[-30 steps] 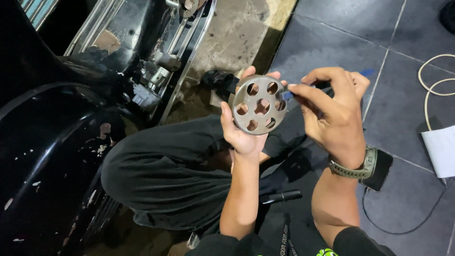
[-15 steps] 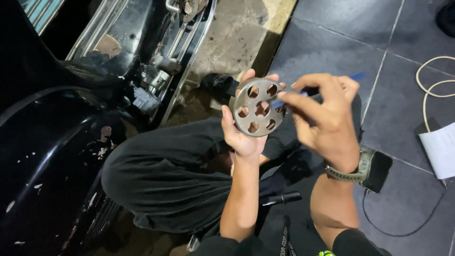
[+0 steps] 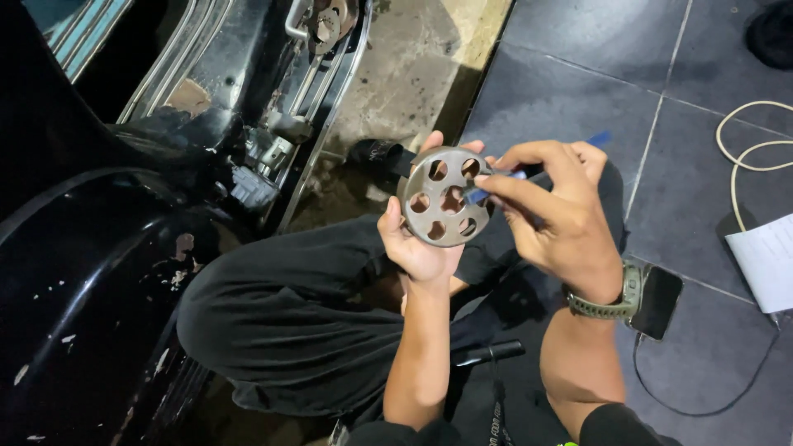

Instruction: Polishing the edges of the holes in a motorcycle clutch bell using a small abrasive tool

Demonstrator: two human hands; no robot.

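Grey metal disc: your left hand (image 3: 421, 248) grips the round disc (image 3: 444, 196) by its rim, thumb on the near-left edge, fingertips showing past the far edge, the face with its ring of holes turned up toward you.
Blue tool: your right hand (image 3: 562, 219) is closed in a pinch on a thin blue-handled tool (image 3: 496, 183); its tip now sits at the disc's middle, just left of your right fingertips.
What changed: a second ago the right hand stood at the disc's right edge; it has closed in over the face, and the disc has tilted slightly. I judge you have gone from lining up to working the centre.
Below the hands: your dark trouser knee (image 3: 281, 322) lies under the left wrist; a green watch (image 3: 615, 297) rings the right wrist.
Left of the left hand: black scooter bodywork (image 3: 91, 272).
Right of the right hand: grey floor tiles (image 3: 578, 91), a pale cord (image 3: 743, 157) and a white sheet (image 3: 764, 260).
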